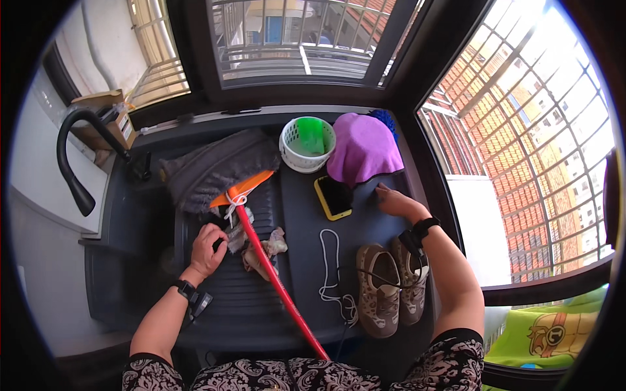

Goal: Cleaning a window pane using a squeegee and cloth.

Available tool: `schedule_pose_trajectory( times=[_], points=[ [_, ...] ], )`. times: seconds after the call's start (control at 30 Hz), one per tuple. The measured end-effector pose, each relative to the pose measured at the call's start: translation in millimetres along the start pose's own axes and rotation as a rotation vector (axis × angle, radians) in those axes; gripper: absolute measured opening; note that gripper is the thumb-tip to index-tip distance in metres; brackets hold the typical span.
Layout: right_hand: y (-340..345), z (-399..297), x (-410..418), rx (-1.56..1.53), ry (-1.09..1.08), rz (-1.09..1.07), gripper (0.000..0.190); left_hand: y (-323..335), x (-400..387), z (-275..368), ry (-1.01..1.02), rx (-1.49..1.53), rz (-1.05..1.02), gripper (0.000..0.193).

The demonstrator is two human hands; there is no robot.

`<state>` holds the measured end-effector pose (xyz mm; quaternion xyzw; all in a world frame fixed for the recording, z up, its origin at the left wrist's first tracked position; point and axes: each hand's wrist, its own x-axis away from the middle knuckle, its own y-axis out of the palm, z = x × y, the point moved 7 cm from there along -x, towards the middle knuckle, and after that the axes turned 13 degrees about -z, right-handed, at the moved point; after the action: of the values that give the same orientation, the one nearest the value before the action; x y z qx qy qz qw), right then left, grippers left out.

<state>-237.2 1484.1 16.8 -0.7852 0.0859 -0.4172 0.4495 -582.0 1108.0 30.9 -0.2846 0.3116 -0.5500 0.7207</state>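
Note:
My left hand (208,250) is loosely curled over the ribbed drainboard, beside a crumpled grey-white rag (240,229). A dark gap shows between its thumb and fingers, with no held thing visible. My right hand (396,201) reaches to the counter just below a purple cloth (364,146), apparently holding nothing. Left of that hand lies a yellow-backed brush with black bristles (333,198). Across the drainboard rests a mop with a grey fluffy head (225,166), an orange holder (247,186) and a red pole (274,278). White cord is tied around the holder.
A dark sink (132,259) with a black faucet (78,161) is at left. A white basket (305,161) holds something green. Brown patterned shoes (379,293) and a white cord loop (323,264) lie at right. Another crumpled cloth (252,259) touches the pole. Barred windows surround the counter.

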Motion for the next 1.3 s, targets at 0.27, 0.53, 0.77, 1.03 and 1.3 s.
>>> schedule_pose_trajectory(
  times=[0.27,0.53,0.77,1.03,1.3],
  points=[
    [-2,-178,92,-0.134,-0.281,0.044,0.039,-5,8,-3,0.083,0.011,0.048,0.009],
    [61,-329,136,-0.194,-0.437,-0.121,0.040,4,12,-10,0.083,-0.089,-0.075,0.031],
    [131,-332,171,0.137,-0.083,-0.108,0.042,21,42,-1,0.088,-0.090,-0.354,0.056],
    [188,-343,311,0.019,-0.017,-0.023,0.064,-1,98,16,0.076,-0.177,-0.516,0.049],
    [263,-299,511,-0.322,0.426,-0.310,0.055,39,75,67,0.380,-0.083,-0.233,0.038]
  ],
)
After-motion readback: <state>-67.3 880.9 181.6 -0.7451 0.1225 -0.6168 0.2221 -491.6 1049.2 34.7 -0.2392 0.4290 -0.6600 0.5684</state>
